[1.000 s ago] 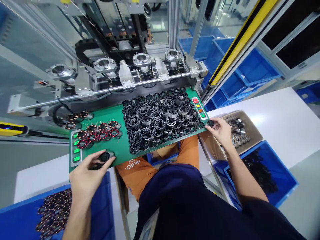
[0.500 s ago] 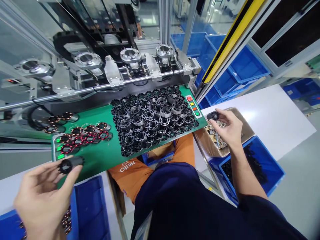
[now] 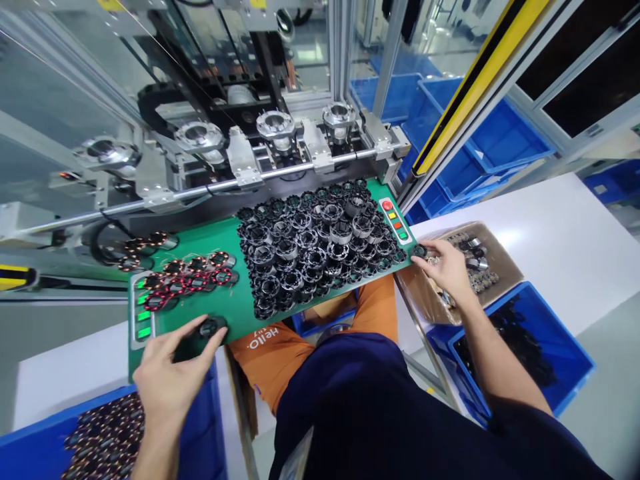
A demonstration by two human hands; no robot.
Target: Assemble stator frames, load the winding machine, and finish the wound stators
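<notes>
My left hand (image 3: 173, 363) has its thumb and forefinger around a black stator core (image 3: 209, 327) at the front left edge of the green work surface (image 3: 223, 230). Whether the core rests on the surface, I cannot tell. Between the fingertips of my right hand (image 3: 445, 267) is a small black toothed ring (image 3: 419, 251), near the surface's right end. Stacked black stator cores (image 3: 315, 259) fill the middle. Copper-wound stators (image 3: 193, 283) sit in rows to the left, some with red wire.
Metal winding fixtures (image 3: 276, 127) line a rail behind the surface. A button panel (image 3: 395, 220) sits at its right end. A cardboard box of metal parts (image 3: 500, 263) and a blue bin of black pieces (image 3: 560, 360) stand right. Wound stators fill a blue bin (image 3: 50, 427) at lower left.
My left hand has brought its black core rightward onto or just over the green surface's front edge. My right hand has moved its black ring down toward the surface's right end. The view has shifted.
</notes>
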